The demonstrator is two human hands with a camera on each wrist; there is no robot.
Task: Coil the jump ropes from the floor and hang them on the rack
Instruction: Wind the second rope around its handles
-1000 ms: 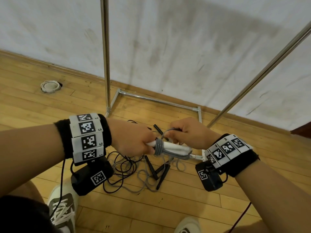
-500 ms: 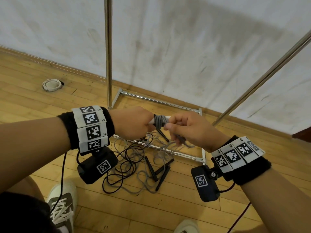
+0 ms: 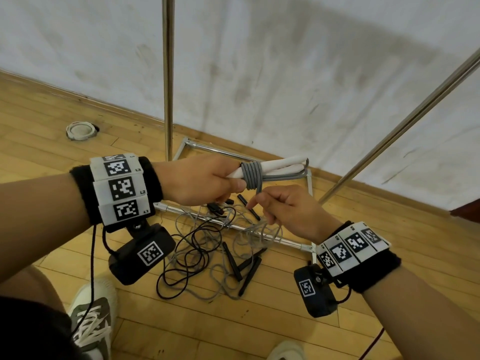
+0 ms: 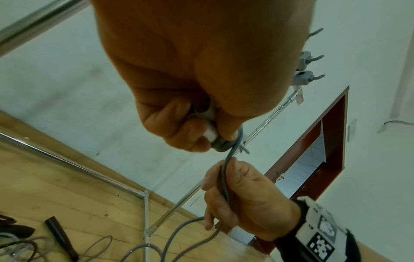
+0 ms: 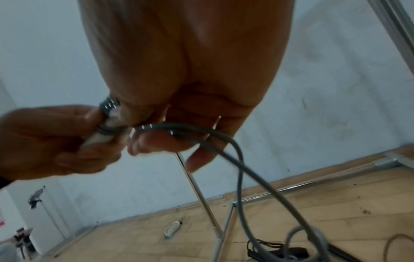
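My left hand (image 3: 207,181) grips the white handles (image 3: 275,165) of a grey jump rope, held level in front of the rack. Several turns of grey cord (image 3: 251,175) are wound round the handles beside my thumb. Just below, my right hand (image 3: 283,206) holds the loose grey cord (image 4: 224,179), which runs up from my fist to the windings (image 5: 109,104). The cord's slack hangs down toward the floor (image 5: 253,177). More ropes with black handles (image 3: 233,261) lie tangled on the wooden floor under my hands.
The metal rack has an upright pole (image 3: 168,74), a slanted pole (image 3: 405,126) at right and base bars (image 3: 228,224) on the floor by the white wall. Grey hooks (image 4: 306,78) show on the rack. A round floor fitting (image 3: 79,130) sits far left. My shoes (image 3: 91,318) are below.
Both hands rose with the rope. More grey turns now sit on the handles, and my right hand dropped from above the windings to just beneath them, drawing the cord down.
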